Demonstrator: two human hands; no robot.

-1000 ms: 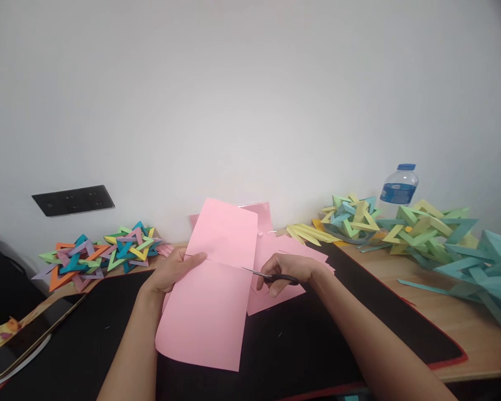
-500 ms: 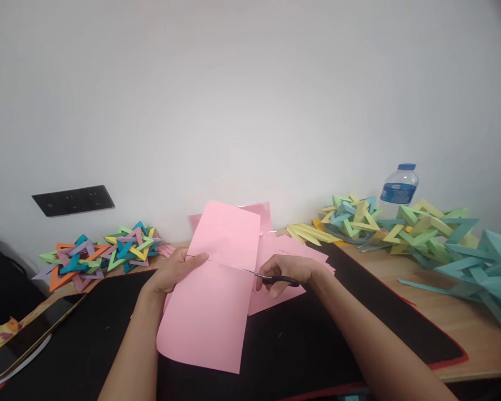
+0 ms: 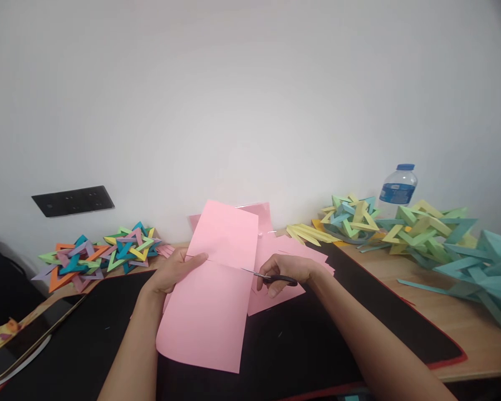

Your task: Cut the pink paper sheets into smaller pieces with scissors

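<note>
A pink paper sheet (image 3: 211,312) is held up over the black mat, with a crease or cut line running across its middle. My left hand (image 3: 177,270) pinches its left edge at that line, thumb on the front and fingers hidden behind. My right hand (image 3: 286,273) grips the dark handles of a pair of scissors (image 3: 281,279). Their blades meet the sheet's right part along the line; how far they are spread I cannot tell. More pink paper pieces (image 3: 275,298) lie on the mat behind and right of the sheet.
Multicoloured folded-paper stars (image 3: 129,245) sit at the back left, near a phone (image 3: 29,337). Yellow paper strips (image 3: 307,234), green and teal paper stars (image 3: 426,231) and a water bottle (image 3: 398,189) are at the right. The black mat (image 3: 300,351) has a red edge.
The scissors and right hand have shifted very slightly left along the line in the pink sheet. My left hand keeps its hold, almost unmoved.
</note>
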